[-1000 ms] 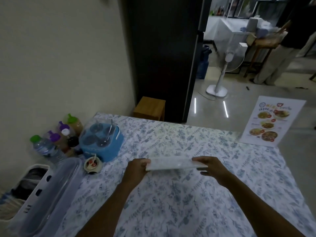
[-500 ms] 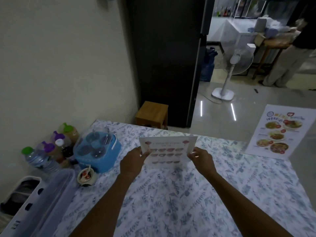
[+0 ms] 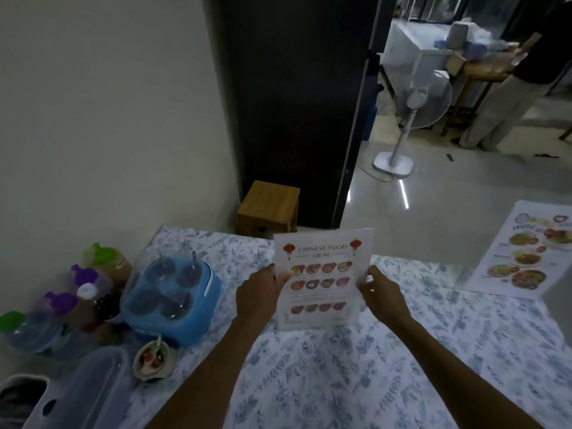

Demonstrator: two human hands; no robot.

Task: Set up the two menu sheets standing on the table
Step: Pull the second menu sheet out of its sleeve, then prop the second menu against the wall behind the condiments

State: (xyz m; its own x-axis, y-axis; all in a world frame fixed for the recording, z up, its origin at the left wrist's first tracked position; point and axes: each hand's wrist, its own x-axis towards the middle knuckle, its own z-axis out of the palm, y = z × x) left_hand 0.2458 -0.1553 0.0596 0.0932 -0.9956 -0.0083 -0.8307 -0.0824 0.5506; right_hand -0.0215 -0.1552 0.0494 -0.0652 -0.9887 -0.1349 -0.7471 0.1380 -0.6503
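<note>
Both hands pinch the Chinese food menu sheet upright at desk centre, left hand gripping its 9 o'clock edge, right hand its 3 o'clock edge; the second menu sheet stands at 2 o'clock, well apart

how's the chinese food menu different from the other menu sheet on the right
The Chinese food menu is gripped by the left hand and right hand; the right menu sheet stands untouched. The Chinese food menu shows small dishes in rows, the right menu sheet fewer, larger dishes. Both stand upright on the table.
</note>
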